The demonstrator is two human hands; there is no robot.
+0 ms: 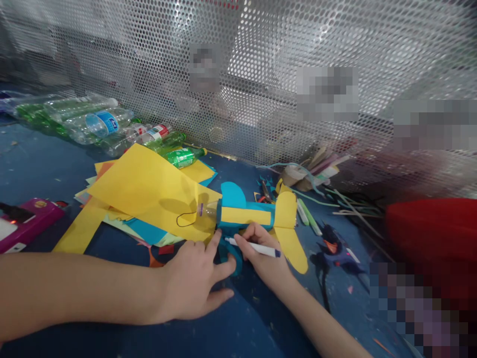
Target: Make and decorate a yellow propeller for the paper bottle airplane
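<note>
A paper-covered bottle plane [246, 215] lies on the blue table, teal with yellow stripe and yellow wings [288, 226]. My left hand [194, 281] lies flat with fingers spread, pressing a teal paper piece [228, 253] just below the plane. My right hand [261, 253] is closed around a white marker with a dark cap [257, 247], its tip at the teal piece beside the left fingertips.
Yellow paper sheets [145, 191] are stacked to the left, with plastic bottles [97, 124] behind along a perforated metal screen [261, 74]. A pink device [26, 221] sits far left. Sticks, pens and tape [316, 174] lie at right, beside something red [432, 233].
</note>
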